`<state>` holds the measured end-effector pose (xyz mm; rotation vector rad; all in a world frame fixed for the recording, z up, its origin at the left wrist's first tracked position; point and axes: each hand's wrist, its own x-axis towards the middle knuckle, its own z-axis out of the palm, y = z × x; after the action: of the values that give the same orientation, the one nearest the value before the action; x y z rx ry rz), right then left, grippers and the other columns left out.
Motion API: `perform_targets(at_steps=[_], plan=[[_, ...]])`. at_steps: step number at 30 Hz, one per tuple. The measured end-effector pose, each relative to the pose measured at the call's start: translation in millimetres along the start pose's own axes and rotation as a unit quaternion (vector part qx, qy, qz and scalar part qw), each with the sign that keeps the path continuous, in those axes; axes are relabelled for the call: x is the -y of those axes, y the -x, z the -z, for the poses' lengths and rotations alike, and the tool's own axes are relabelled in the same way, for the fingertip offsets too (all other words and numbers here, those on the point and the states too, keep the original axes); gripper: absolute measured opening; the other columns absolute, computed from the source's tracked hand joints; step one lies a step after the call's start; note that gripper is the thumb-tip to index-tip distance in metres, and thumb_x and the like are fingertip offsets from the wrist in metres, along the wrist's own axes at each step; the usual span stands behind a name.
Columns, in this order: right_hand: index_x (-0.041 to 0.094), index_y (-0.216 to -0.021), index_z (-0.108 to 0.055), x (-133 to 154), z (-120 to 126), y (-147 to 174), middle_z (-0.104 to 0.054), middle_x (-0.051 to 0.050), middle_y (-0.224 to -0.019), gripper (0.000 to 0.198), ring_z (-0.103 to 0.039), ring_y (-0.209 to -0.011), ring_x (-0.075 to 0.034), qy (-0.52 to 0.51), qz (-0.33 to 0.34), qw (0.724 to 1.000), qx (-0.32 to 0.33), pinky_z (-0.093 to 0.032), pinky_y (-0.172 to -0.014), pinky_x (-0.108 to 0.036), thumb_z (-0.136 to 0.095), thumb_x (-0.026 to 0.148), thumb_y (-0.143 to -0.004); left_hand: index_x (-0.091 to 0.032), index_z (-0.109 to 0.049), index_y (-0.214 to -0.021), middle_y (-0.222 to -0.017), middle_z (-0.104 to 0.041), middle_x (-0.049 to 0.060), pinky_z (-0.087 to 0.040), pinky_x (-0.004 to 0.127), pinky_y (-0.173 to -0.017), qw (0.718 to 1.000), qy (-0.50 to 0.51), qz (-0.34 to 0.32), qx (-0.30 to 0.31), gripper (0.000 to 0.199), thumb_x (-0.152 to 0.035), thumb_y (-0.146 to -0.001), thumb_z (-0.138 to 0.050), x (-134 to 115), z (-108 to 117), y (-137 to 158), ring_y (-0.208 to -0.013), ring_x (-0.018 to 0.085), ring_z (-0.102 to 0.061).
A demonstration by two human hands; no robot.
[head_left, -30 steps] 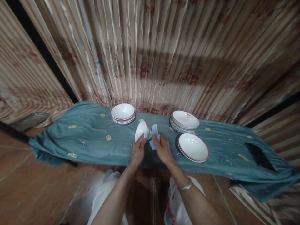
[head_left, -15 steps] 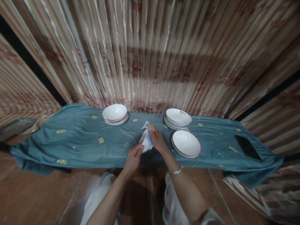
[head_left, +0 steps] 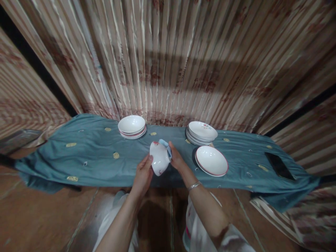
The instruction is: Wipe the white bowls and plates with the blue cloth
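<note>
A white bowl (head_left: 159, 160) with red floral marks is held up over the near part of the table, tipped so its outer side shows. My left hand (head_left: 144, 171) grips it at the left, thumb on the outside. On the right, my right hand (head_left: 176, 157) is closed on a light blue cloth (head_left: 166, 144) pressed against the bowl's rim. Part of the cloth and the right fingers are hidden behind the bowl.
A stack of white bowls (head_left: 131, 124) stands at the back left. Floral white plates (head_left: 202, 131) are stacked back right, with red-rimmed dishes (head_left: 212, 161) in front. A black phone (head_left: 279, 166) lies far right on the green tablecloth (head_left: 97, 164); curtains (head_left: 168, 63) hang behind.
The bowl has turned from edge-on to showing its broad outer side. The cloth has shifted to its right rim, and my left hand has moved slightly left.
</note>
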<state>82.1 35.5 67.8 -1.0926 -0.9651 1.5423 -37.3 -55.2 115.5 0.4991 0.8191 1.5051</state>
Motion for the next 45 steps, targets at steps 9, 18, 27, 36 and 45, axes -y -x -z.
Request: perform_targets(at_steps=[9,18,27,36,45], plan=[[0.021,-0.092,-0.061,0.3,-29.3,33.9,-0.068,-0.001,-0.072,0.046,-0.066,-0.068,-0.018,-0.18,-0.209,0.96,-0.036,-0.055,-0.068,-0.034,-0.03,0.053,-0.096,-0.014,-0.071,-0.106,-0.104,-0.075,0.011,-0.044,0.042,-0.101,0.995,-0.067,-0.064,-0.032,0.053,-0.048,-0.065,-0.077,4.3,12.9,-8.7,-0.108,0.027,-0.065],[0.019,-0.09,-0.064,7.1,-47.2,69.5,-0.071,-0.002,-0.071,0.056,-0.067,-0.065,-0.016,-0.315,-0.279,0.906,0.037,-0.055,-0.066,-0.029,-0.024,0.058,-0.097,-0.016,-0.071,-0.109,-0.12,-0.069,0.01,-0.042,0.043,-0.106,0.88,-0.428,-0.203,0.037,0.039,-0.04,-0.086,-0.049,19.7,26.8,-17.4,-0.115,0.027,-0.062],[0.019,-0.097,-0.063,14.9,-25.8,70.0,-0.072,-0.005,-0.08,0.059,-0.069,-0.087,-0.021,-0.307,-0.269,0.91,0.067,-0.055,-0.082,-0.037,-0.021,0.06,-0.096,-0.016,-0.065,-0.12,-0.126,-0.065,0.009,-0.028,0.046,-0.115,0.778,-0.567,-0.239,0.126,0.043,-0.028,-0.091,-0.036,35.2,27.8,-26.5,-0.123,0.023,-0.057],[0.019,-0.089,-0.06,23.3,4.0,70.5,-0.071,-0.002,-0.077,0.031,-0.069,-0.073,-0.017,-0.256,-0.226,0.939,0.044,-0.056,-0.079,-0.039,-0.035,0.035,-0.099,-0.023,-0.075,-0.102,-0.114,-0.072,0.007,-0.025,0.044,-0.116,0.876,-0.431,-0.199,0.088,0.026,-0.023,-0.08,-0.06,36.7,21.5,-27.3,-0.116,0.027,-0.061],[0.019,-0.11,-0.062,42.9,33.6,64.3,-0.069,-0.008,-0.111,0.033,-0.06,-0.114,-0.025,0.038,0.116,0.988,-0.093,-0.043,-0.104,-0.043,-0.056,0.042,-0.087,-0.016,-0.076,-0.086,-0.093,-0.076,0.008,-0.039,0.04,-0.104,0.961,-0.245,-0.123,-0.045,0.028,-0.036,-0.066,-0.076,18.3,17.9,-27.7,-0.106,0.029,-0.064]])
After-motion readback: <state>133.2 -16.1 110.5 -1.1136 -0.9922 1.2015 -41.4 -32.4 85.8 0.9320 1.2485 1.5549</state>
